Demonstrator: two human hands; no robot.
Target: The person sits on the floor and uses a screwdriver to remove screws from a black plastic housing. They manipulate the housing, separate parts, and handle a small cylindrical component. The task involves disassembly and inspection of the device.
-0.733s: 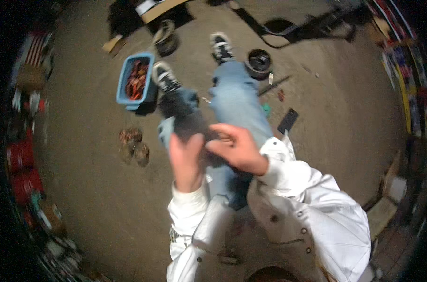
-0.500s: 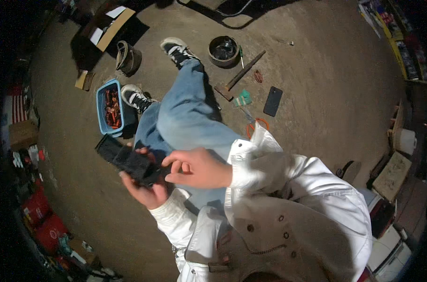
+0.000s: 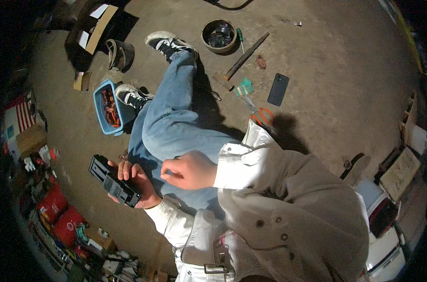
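My left hand (image 3: 145, 187) is closed round a black, boxy plastic part (image 3: 114, 182), long and stepped in shape, out past my knee at the left. Its fingers lie over the upper side of the part. To the right of it, apart from the part, my right hand (image 3: 190, 170) hovers above my jeans with its fingers curled in. Whether anything sits between those fingers is hidden. A blue plastic tub (image 3: 99, 113) by my shoe contains several reddish-orange, dark pieces.
Right of my leg lie orange-handled scissors (image 3: 262, 114), a black phone (image 3: 278, 89), a green-and-white packet (image 3: 244, 88), a hammer (image 3: 244, 58) and a green-handled screwdriver (image 3: 240, 37). A round bowl (image 3: 205, 35) holds black stuff. Cardboard boxes (image 3: 102, 29) and red containers (image 3: 53, 203) edge the left.
The black part has turned over in my left hand and shifted slightly left and down. My right hand has drawn away from it, its fingers more curled. The view has shifted a little.
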